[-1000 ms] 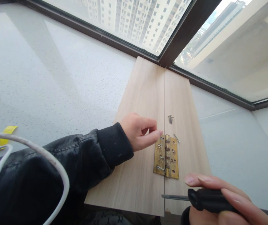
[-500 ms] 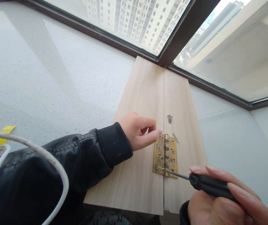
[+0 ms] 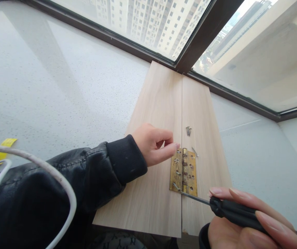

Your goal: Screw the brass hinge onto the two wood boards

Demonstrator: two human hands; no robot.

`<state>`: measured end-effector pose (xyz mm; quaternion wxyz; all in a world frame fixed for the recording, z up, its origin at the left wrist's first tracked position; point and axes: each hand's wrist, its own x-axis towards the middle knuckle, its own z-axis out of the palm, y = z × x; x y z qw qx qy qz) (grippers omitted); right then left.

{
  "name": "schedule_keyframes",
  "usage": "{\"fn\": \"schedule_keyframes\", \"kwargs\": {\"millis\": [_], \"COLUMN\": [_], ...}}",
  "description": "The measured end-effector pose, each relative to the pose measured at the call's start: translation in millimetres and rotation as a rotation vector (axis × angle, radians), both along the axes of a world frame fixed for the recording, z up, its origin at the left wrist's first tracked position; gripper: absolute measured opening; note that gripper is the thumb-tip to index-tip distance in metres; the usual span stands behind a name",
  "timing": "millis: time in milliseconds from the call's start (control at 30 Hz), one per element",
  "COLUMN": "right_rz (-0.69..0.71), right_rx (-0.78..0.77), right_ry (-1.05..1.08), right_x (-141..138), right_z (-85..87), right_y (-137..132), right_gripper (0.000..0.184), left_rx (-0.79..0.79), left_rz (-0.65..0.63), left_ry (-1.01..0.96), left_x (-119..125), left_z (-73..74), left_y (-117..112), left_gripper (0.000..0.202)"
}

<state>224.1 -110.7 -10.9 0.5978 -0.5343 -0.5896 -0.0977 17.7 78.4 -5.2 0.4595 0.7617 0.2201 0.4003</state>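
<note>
A brass hinge (image 3: 186,173) lies unfolded across the seam between two pale wood boards (image 3: 151,204). My left hand (image 3: 155,145) is closed, its thumb and finger ends pressed on the hinge's upper left corner. In my right hand (image 3: 252,221) is a black-handled screwdriver (image 3: 238,211), its shaft pointing left over the hinge's lower edge. The driver's tip meets the head end of a small screw (image 3: 176,187), which lies tilted at the lower left hole. Other screws show in holes of the left leaf. The right leaf's holes look bare.
Several loose screws (image 3: 188,131) sit on the right board above the hinge, and a single screw (image 3: 195,151) lies by its upper right corner. A white cable (image 3: 68,193) with a yellow tag (image 3: 5,148) crosses my left sleeve. Window frames (image 3: 148,57) border the speckled white sill (image 3: 93,93).
The screwdriver's tip has shifted slightly down and left, and the screw at the lower left hole has swung to a steeper slant. My left hand stays in place.
</note>
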Motion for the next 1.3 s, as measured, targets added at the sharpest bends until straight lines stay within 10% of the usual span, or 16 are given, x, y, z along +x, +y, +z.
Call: {"fn": "schedule_keyframes", "kwargs": {"millis": [600, 1100, 1300], "right_rz": [0.011, 0.209, 0.071], "right_rx": [-0.269, 0.081, -0.069], "right_ry": [0.044, -0.431, -0.256], "right_x": [-17.0, 24.4, 4.9], "right_z": [31.5, 16.3, 19.9], "right_y": [21.7, 26.6, 19.0], "right_gripper": [0.050, 0.035, 0.032], "left_rx": [0.001, 0.012, 0.012], "left_rz": [0.006, 0.001, 0.000], "left_ry": [-0.010, -0.009, -0.006], "left_x": [0.4, 0.0, 0.2], "left_z": [-0.6, -0.4, -0.2], "left_y": [-0.7, 0.1, 1.1], "left_gripper": [0.036, 0.036, 0.036]}}
